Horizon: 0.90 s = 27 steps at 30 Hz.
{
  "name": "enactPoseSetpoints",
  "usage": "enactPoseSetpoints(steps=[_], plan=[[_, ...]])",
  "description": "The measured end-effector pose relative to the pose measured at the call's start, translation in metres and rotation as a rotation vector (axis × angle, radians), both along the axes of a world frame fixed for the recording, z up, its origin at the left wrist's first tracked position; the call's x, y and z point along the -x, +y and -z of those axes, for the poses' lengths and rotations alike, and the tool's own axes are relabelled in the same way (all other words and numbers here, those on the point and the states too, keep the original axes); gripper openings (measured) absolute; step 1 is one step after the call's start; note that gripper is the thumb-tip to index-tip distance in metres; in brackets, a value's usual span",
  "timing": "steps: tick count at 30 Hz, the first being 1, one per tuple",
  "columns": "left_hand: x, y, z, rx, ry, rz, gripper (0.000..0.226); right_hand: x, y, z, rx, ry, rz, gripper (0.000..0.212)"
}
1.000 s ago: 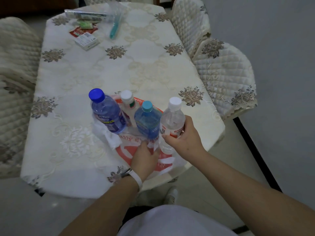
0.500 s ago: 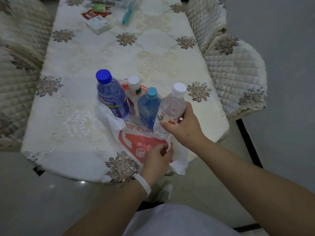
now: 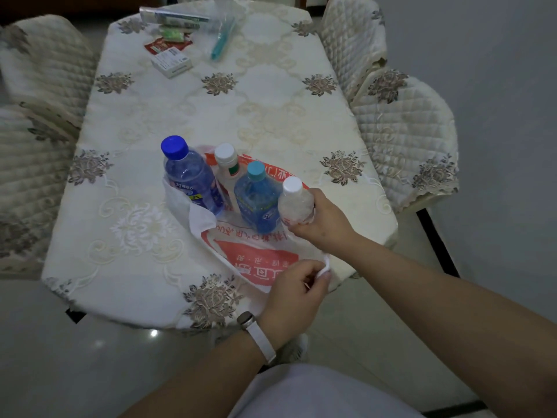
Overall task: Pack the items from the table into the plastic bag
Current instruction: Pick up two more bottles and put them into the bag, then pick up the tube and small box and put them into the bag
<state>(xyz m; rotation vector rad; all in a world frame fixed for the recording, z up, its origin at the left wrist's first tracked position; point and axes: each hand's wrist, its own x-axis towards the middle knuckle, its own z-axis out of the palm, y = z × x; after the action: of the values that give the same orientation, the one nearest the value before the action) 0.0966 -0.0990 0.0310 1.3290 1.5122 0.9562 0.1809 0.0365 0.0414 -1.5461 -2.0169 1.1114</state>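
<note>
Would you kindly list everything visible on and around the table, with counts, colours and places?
Plastic bottles: 4, near table edge: dark-blue-capped bottle, white-capped opaque bottle, teal-capped blue bottle, white-capped clear bottle.
White and red plastic bag: 1, near edge, around the bottles.
White small box: 1, far end.
Teal slim tube: 1, far end.
Red packet: 1, far end.
Cream floral tablecloth: 1, covering table.
Quilted chairs: around table.
Left hand: pinches bag edge.
Right hand: grips clear bottle.

Dim, flat indoor light, bluish cast; soft weak shadows. Small bright glare spot on the floor point(image 3: 153, 332) below the bench's point(image 3: 271, 116) near edge. Wide-angle bending at frame edges; forearms at the bottom soft, far end slightly blurred
</note>
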Motion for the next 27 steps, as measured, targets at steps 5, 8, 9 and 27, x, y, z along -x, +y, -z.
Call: enactPoseSetpoints(steps=[5, 8, 9, 27], plan=[[0.001, 0.002, -0.012, -0.002, -0.075, -0.057, 0.016, -0.008, 0.009, 0.001, 0.021, 0.033, 0.09, 0.059], [0.0, 0.001, -0.014, -0.005, -0.028, -0.041, 0.026, -0.006, 0.009, 0.003, 0.017, 0.042, 0.121, 0.059], [0.0, 0.001, -0.012, -0.002, -0.008, -0.038, 0.024, -0.005, 0.009, 0.003, 0.017, 0.04, 0.126, 0.059], [0.127, -0.029, -0.05, -0.285, 0.555, 0.08, 0.041, 0.012, -0.073, -0.093, -0.42, -0.216, 0.078, 0.054]])
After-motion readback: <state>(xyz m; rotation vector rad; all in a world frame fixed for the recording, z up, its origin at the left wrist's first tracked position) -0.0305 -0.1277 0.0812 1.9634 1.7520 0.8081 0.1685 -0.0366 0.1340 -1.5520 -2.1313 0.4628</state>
